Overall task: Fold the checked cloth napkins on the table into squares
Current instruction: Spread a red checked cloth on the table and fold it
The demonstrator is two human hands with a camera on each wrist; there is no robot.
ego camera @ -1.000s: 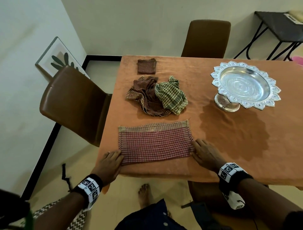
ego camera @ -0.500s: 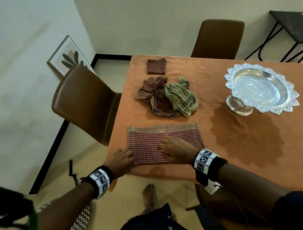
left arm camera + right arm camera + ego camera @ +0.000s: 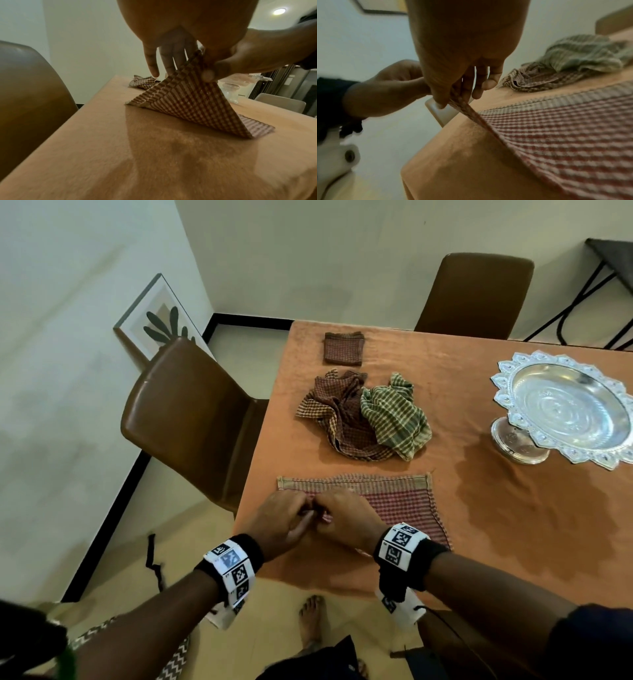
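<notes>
Pinching now: your left hand (image 3: 279,522) and right hand (image 3: 346,520) just lifted the red checked cloth napkin's (image 3: 404,505) lower-left corner, starting the next fold.

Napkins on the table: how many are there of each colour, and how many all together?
Red checked napkins: 1, the flat one that the left hand and right hand pinch at its left end.
Brown checked napkins: 2, one folded square and one crumpled.
Green checked napkins: 1, crumpled.
Total: 4

four napkins (image 3: 404,508), two chairs (image 3: 191,412), one bowl (image 3: 568,412)
</notes>
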